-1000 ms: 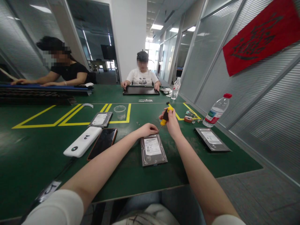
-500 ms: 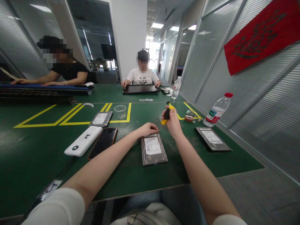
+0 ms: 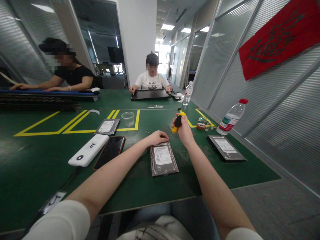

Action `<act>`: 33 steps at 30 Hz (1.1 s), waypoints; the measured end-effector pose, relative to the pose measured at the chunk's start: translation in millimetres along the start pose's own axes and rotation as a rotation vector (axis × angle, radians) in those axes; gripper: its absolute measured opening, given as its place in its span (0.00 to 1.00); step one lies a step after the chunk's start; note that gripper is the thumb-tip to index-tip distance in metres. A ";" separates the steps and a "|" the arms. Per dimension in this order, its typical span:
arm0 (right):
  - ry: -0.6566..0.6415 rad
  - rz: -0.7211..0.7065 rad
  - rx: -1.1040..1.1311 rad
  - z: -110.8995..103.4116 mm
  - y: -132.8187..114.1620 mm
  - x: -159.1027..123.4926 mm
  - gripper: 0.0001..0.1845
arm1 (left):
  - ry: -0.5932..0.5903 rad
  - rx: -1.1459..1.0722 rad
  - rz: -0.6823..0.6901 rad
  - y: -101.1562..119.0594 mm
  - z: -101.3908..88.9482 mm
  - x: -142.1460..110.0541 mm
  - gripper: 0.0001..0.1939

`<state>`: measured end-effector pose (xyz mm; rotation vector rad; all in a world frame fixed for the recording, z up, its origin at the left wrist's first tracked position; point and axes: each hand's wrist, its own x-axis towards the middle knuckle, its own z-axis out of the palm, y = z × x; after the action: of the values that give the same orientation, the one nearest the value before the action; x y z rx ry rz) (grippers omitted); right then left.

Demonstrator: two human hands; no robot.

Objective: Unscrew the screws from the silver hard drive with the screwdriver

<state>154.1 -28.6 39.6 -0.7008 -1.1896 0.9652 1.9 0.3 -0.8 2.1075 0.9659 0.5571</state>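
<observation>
A hard drive [image 3: 164, 160] with a white label lies flat on the green table in front of me. My left hand [image 3: 158, 137] is at its far edge, fingers curled and pressed together against it; the fingertips end close to the screwdriver's tip. My right hand [image 3: 184, 130] is wrapped round the yellow and black handle of a screwdriver [image 3: 177, 122]. Its shaft slants down to the drive's far right corner. Whether the tip sits in a screw is too small to make out.
Left of my forearm lie a phone [image 3: 110, 152], a white power bank [image 3: 88, 150] and another hard drive [image 3: 107, 126]. A plastic cup [image 3: 128, 119] stands behind. To the right are a third hard drive [image 3: 226, 148], a water bottle [image 3: 233, 116] and a tape roll [image 3: 201, 126]. Two people sit across the table.
</observation>
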 end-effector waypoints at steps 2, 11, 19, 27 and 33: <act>-0.001 0.028 -0.008 -2.4 -0.6 1.1 0.28 | 0.029 0.030 0.001 3.1 -1.6 0.4 0.09; -0.001 -0.084 -0.193 4.3 -5.7 -5.5 0.21 | 0.288 0.251 -0.025 31.3 -34.3 -6.5 0.12; -0.023 -0.008 -0.094 1.0 2.1 -2.6 0.26 | -0.036 0.517 0.274 74.9 34.6 -113.0 0.22; -0.002 -0.061 -0.104 5.6 -3.8 -6.2 0.22 | -0.140 0.593 0.255 38.6 26.0 -141.3 0.42; 0.022 -0.035 -0.115 0.6 -0.6 -4.5 0.23 | -0.079 0.548 0.323 26.8 23.0 -137.1 0.37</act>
<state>153.3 -32.9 38.3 -0.7772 -1.2420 0.8629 -56.6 -128.6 -5.5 2.7843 0.7968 0.3861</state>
